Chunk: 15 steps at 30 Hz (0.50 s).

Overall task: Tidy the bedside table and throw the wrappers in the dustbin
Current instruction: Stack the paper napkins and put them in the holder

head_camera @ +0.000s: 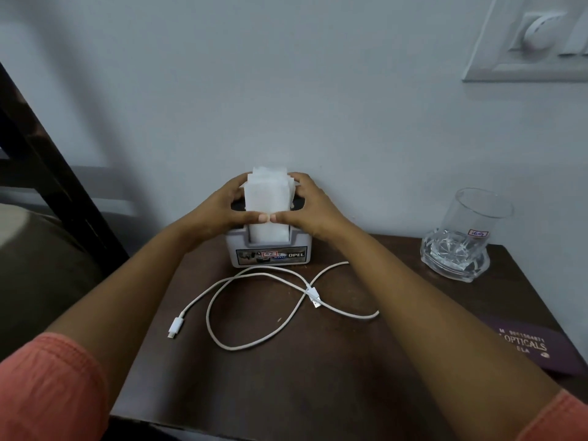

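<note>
at the bedside table [286, 377]: dark wood, back edge against the wall. largest item on it is a purple spectacle case [537, 348] at 4 o'clock, partly cut by the frame edge. next, a clear glass [477, 218] at 2 o'clock, upright in a cut-glass dish [455, 262]. grey napkin holder [270, 254] at 12 o'clock, close to the wall. napkin stack [269, 202] stands upright in its slot, top well above the rim. white cable [311, 296] lies loose at centre, just in front of the holder, both plugs free.

grip: left hand [219, 208] and right hand [313, 211] wrap the napkin stack from 9 and 3 o'clock, fingers curled round behind it, thumb tips meeting on its front face. likely squaring the stack down into the holder.

risks, as judged:
- the holder looks light, so uneven pressure could tip it or shove it into the wall.
- a hard squeeze could crumple or fan the sheets.
- a forearm pulled back low could snag the cable loop and drag it off the front edge.
- a wide sweep of the right arm toward 2 o'clock could knock the glass.

count: one table, one case, one glass, one dish, one holder, one stack (sheets too tight to count), one cable with two plugs, two hands. wrappers: none seen. dustbin: not in view.
</note>
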Available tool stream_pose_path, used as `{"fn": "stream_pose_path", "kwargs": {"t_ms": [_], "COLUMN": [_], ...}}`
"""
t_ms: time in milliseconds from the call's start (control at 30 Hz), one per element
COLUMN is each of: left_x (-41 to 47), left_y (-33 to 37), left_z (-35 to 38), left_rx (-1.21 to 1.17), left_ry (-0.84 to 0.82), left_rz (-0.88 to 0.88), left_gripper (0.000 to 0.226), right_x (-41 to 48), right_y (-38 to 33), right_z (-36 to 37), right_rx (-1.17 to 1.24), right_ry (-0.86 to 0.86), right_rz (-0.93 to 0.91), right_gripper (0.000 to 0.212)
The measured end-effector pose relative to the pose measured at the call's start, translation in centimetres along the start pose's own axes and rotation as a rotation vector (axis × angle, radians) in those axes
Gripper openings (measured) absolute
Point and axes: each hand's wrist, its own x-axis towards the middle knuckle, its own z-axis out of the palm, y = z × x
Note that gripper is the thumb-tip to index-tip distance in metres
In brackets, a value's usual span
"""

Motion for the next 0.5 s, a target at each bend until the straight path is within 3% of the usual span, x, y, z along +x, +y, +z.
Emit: {"fn": "stream_pose_path", "kwargs": {"t_ms": [367,500], "left_x": [1.0,0.1], "left_y": [0.0,-0.1], "left_z": [-0.5,-0.7], "left_rx": [0.175,0.232], "left_ry": [0.092,0.286], "left_rz": [0.05,0.083], "left_gripper": [0.055,0.053], "right_x": [0.3,-0.8], "right_y": [-0.5,-0.1], "right_z": [1.6,1.7], "right_rx": [-0.089,0.167], "right_ry": [0.203,0.299], "right_rz": [0.02,-0.028], "right_gripper": [0.06,0.061]}}
